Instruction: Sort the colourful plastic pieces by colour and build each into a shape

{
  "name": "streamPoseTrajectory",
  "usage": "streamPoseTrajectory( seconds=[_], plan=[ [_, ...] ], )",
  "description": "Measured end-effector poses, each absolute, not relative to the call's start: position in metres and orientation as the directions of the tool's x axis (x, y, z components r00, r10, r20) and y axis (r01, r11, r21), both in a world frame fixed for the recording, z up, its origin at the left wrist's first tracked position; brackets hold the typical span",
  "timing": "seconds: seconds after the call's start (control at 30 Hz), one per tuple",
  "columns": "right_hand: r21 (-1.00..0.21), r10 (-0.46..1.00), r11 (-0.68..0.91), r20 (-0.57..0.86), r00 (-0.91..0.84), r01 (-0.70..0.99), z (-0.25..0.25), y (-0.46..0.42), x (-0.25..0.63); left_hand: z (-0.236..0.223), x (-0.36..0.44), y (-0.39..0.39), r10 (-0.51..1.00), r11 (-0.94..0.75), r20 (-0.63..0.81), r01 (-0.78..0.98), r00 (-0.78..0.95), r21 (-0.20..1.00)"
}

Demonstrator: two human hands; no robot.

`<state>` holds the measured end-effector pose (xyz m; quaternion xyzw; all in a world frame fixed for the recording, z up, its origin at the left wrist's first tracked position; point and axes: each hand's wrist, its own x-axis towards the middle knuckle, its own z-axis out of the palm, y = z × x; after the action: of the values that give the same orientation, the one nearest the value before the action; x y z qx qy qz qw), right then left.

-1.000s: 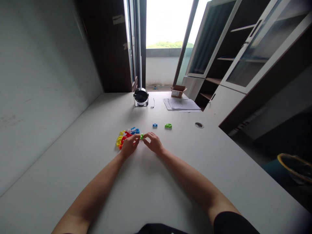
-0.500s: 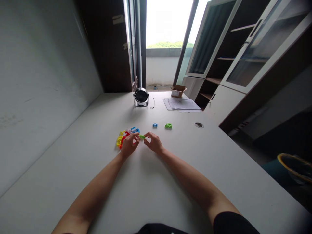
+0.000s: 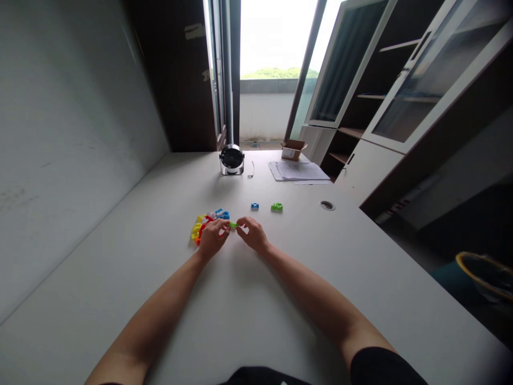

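While green piece in grip of both hands, colourful pile alongside, papers beyond

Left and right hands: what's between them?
Head view: a small green plastic piece, at the fingertips of the left hand and right hand.

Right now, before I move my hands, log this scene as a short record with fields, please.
Left hand: thumb and finger pinching a small green piece
Right hand: fingertips at that piece's other end; too small to tell how firmly
Pile: yellow, red, orange, blue and pale pieces, beside the left hand
Set apart: small blue piece; larger green piece to its right
Far side: round black device in a bracket, papers, open cardboard box
Surface: white table
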<state>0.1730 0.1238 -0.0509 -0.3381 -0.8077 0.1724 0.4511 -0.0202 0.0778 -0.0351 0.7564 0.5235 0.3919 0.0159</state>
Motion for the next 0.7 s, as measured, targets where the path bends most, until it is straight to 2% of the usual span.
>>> streamPoseTrajectory(
  seconds=[0.7],
  plan=[
    [-0.571, 0.683, 0.73, 0.628, -0.374, 0.375, -0.053, 0.126, 0.1727, -0.0354, -0.0207, 0.0783, 0.817, -0.415, 0.562, 0.806, 0.127, 0.421]
  ],
)
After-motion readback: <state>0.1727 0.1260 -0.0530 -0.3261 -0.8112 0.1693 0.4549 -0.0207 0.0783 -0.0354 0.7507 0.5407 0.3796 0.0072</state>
